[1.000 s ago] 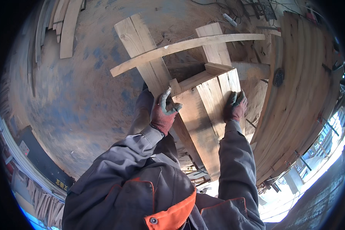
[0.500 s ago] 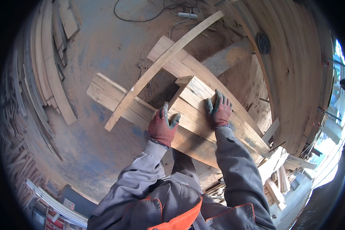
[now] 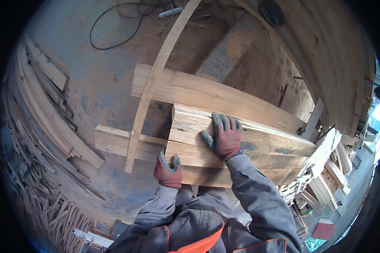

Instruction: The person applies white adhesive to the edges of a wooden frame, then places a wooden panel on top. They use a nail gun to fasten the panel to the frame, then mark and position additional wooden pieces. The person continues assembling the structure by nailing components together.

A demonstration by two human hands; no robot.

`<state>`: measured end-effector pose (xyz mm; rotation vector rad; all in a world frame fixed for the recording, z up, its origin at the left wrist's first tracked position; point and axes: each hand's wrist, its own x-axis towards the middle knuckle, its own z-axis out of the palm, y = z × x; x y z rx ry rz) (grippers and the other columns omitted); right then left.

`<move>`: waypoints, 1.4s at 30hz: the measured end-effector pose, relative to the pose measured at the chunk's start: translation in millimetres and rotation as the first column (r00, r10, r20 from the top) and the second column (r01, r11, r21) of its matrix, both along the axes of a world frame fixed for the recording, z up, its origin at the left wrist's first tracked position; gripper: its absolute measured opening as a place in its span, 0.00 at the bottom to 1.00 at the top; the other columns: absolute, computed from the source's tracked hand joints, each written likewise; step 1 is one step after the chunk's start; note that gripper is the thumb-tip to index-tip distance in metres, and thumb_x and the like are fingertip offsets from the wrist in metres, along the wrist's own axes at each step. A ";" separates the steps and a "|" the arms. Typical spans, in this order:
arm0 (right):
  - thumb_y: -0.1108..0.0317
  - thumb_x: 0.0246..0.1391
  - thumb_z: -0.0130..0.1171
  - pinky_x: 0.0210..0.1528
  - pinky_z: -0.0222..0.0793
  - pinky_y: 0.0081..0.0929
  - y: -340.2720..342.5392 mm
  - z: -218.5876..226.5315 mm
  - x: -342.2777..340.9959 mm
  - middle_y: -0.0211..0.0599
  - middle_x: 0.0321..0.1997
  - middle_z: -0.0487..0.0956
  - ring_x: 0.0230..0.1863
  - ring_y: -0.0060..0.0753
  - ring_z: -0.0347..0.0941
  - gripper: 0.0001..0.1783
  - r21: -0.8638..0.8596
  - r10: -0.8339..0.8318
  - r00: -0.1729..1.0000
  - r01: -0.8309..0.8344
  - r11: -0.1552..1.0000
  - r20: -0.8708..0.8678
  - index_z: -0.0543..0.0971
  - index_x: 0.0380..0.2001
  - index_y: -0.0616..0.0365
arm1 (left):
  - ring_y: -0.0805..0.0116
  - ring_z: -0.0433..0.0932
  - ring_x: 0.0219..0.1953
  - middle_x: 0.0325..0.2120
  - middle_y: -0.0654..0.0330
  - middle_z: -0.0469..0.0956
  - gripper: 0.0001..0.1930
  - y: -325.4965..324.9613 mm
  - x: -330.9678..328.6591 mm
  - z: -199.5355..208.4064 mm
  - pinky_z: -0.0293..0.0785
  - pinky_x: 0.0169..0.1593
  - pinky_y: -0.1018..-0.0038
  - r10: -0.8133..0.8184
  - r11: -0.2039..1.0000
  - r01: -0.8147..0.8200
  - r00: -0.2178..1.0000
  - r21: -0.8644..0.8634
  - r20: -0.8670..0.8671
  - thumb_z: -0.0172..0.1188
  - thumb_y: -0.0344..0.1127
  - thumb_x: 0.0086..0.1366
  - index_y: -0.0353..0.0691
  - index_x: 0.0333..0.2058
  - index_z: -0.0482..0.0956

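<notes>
Several squared wooden boards (image 3: 190, 149) lie side by side in front of me, their left ends nearly in line. Flat on top of them rests my right hand (image 3: 229, 137), in a red glove with grey-green fingertips, its fingers and thumb spread. My left hand (image 3: 169, 172), gloved alike, is at the near left corner of these boards. Its thumb and forefinger stand apart, the forefinger along the board ends; its other fingers are partly hidden. Neither hand is wrapped round a board.
A long thin strip (image 3: 150, 88) crosses over a wide far plank (image 3: 190, 86) and a shorter timber (image 3: 114, 139) at left. Stacked boards (image 3: 50, 122) line the left side, above scrap sticks (image 3: 59, 215). A black cable (image 3: 93, 36) with a white power strip (image 3: 170, 12) lies beyond.
The view has turned, so the boards now run more nearly left to right. My right hand sits closer to the boards' left ends; my left hand stays by their corner.
</notes>
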<state>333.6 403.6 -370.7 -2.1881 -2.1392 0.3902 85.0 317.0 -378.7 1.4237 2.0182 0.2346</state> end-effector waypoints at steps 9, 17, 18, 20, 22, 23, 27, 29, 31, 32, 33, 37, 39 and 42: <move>0.39 0.56 0.66 0.64 0.64 0.53 7.3 6.8 2.1 0.45 0.56 0.78 0.59 0.51 0.73 0.39 -0.028 -0.011 0.997 0.009 1.000 -0.071 0.78 0.62 0.55 | 0.36 0.83 0.43 0.42 0.40 0.82 0.36 -5.3 -1.4 -4.2 0.81 0.45 0.51 -0.017 0.999 0.015 0.998 -0.045 -0.057 0.75 0.42 0.53 0.36 0.59 0.73; 0.38 0.56 0.65 0.67 0.61 0.55 1.3 -1.3 0.9 0.44 0.59 0.78 0.61 0.51 0.71 0.40 -0.023 -0.009 0.999 0.008 1.000 -0.044 0.75 0.64 0.53 | 0.39 0.83 0.49 0.49 0.44 0.83 0.38 2.2 1.7 3.7 0.81 0.50 0.54 0.024 1.000 -0.024 1.000 -0.012 0.017 0.75 0.45 0.56 0.40 0.64 0.72; 0.37 0.57 0.64 0.67 0.60 0.56 0.7 -2.0 0.2 0.44 0.59 0.78 0.61 0.50 0.71 0.40 -0.019 -0.002 0.999 0.001 1.000 -0.037 0.75 0.64 0.53 | 0.40 0.83 0.50 0.50 0.45 0.82 0.38 4.4 2.6 6.3 0.81 0.51 0.55 0.016 1.000 -0.016 1.000 -0.012 0.018 0.75 0.46 0.58 0.40 0.65 0.72; 0.37 0.56 0.65 0.67 0.60 0.56 0.2 -2.9 -0.8 0.43 0.58 0.77 0.61 0.50 0.71 0.40 -0.014 0.011 1.000 -0.011 1.000 -0.015 0.75 0.64 0.52 | 0.42 0.82 0.52 0.53 0.45 0.81 0.39 8.9 4.3 10.1 0.80 0.53 0.56 0.025 1.000 -0.025 1.000 0.003 0.016 0.74 0.48 0.60 0.41 0.67 0.70; 0.38 0.57 0.66 0.66 0.61 0.55 -0.7 -4.0 -1.9 0.43 0.58 0.77 0.61 0.50 0.71 0.40 -0.012 0.012 1.000 -0.012 1.000 0.004 0.75 0.64 0.51 | 0.45 0.81 0.55 0.56 0.47 0.80 0.41 10.8 2.5 11.2 0.79 0.55 0.56 0.048 0.996 -0.052 0.998 0.073 0.047 0.75 0.50 0.60 0.42 0.68 0.69; 0.39 0.57 0.66 0.66 0.63 0.55 -1.1 -4.6 -2.3 0.43 0.59 0.78 0.61 0.51 0.72 0.39 -0.012 0.013 1.000 -0.013 1.000 0.019 0.74 0.65 0.50 | 0.47 0.79 0.58 0.58 0.50 0.79 0.43 10.1 0.5 9.6 0.78 0.58 0.56 0.076 0.985 -0.090 0.992 0.150 0.098 0.76 0.51 0.60 0.41 0.69 0.67; 0.42 0.60 0.65 0.65 0.65 0.53 -4.9 -8.5 -5.1 0.46 0.58 0.79 0.60 0.57 0.73 0.36 0.011 0.040 0.997 -0.041 0.999 0.070 0.74 0.65 0.51 | 0.40 0.70 0.65 0.65 0.46 0.70 0.47 -25.2 -12.2 1.1 0.71 0.66 0.52 0.221 0.824 -0.177 0.975 0.538 -0.017 0.78 0.50 0.58 0.35 0.69 0.64; 0.42 0.61 0.63 0.63 0.67 0.53 -6.3 -10.6 -6.3 0.49 0.57 0.80 0.60 0.57 0.74 0.35 0.083 0.080 0.994 -0.087 0.993 0.081 0.75 0.64 0.53 | 0.38 0.69 0.66 0.66 0.45 0.68 0.48 -61.0 -9.8 -2.6 0.69 0.67 0.51 0.489 0.761 -0.427 0.872 0.488 0.001 0.78 0.49 0.58 0.32 0.69 0.64; 0.43 0.64 0.61 0.63 0.67 0.54 -7.4 -12.8 -7.9 0.49 0.58 0.80 0.60 0.58 0.74 0.33 0.108 0.092 0.992 -0.102 0.989 0.092 0.75 0.63 0.54 | 0.40 0.70 0.65 0.65 0.45 0.70 0.47 -105.8 4.9 -3.0 0.70 0.67 0.51 0.594 0.720 -0.588 0.797 0.368 0.110 0.78 0.48 0.59 0.32 0.69 0.63; 0.43 0.64 0.60 0.62 0.67 0.54 -7.5 -14.1 -8.8 0.49 0.58 0.80 0.60 0.58 0.74 0.32 0.129 0.096 0.991 -0.107 0.986 0.092 0.75 0.63 0.54 | 0.41 0.71 0.65 0.64 0.45 0.71 0.47 -125.9 16.7 -4.5 0.70 0.67 0.52 0.653 0.689 -0.668 0.740 0.280 0.160 0.78 0.47 0.59 0.32 0.70 0.62; 0.43 0.66 0.58 0.63 0.67 0.52 -8.7 -14.5 -9.2 0.49 0.58 0.80 0.61 0.57 0.74 0.32 0.134 0.112 0.986 -0.128 0.983 0.125 0.75 0.62 0.54 | 0.43 0.73 0.63 0.63 0.44 0.72 0.47 -139.6 29.6 -8.7 0.72 0.66 0.54 0.699 0.634 -0.767 0.622 0.097 0.352 0.78 0.46 0.60 0.33 0.70 0.62; 0.41 0.69 0.53 0.64 0.67 0.51 -11.6 -15.8 -11.1 0.51 0.60 0.78 0.63 0.57 0.73 0.33 0.121 0.108 0.988 -0.121 0.985 0.106 0.74 0.63 0.57 | 0.56 0.82 0.48 0.49 0.51 0.80 0.34 -160.3 71.6 -20.6 0.80 0.53 0.62 0.763 0.436 -0.841 0.155 -0.321 0.628 0.73 0.40 0.64 0.37 0.64 0.68; 0.42 0.71 0.51 0.64 0.67 0.50 -13.2 -15.3 -12.4 0.53 0.60 0.78 0.63 0.58 0.72 0.33 0.113 0.124 0.982 -0.141 0.984 0.142 0.74 0.62 0.61 | 0.63 0.86 0.38 0.40 0.58 0.85 0.24 -154.2 80.5 -19.3 0.84 0.46 0.66 0.720 0.352 -0.882 0.040 -0.315 0.693 0.68 0.37 0.68 0.39 0.59 0.73; 0.41 0.72 0.50 0.64 0.67 0.49 -13.2 -11.8 -13.4 0.54 0.60 0.78 0.63 0.59 0.72 0.34 0.066 0.128 0.983 -0.138 0.988 0.134 0.73 0.62 0.62 | 0.62 0.87 0.36 0.39 0.59 0.87 0.15 -147.5 76.5 -5.4 0.83 0.41 0.67 0.744 0.620 -0.771 0.521 -0.143 0.418 0.65 0.39 0.71 0.40 0.51 0.78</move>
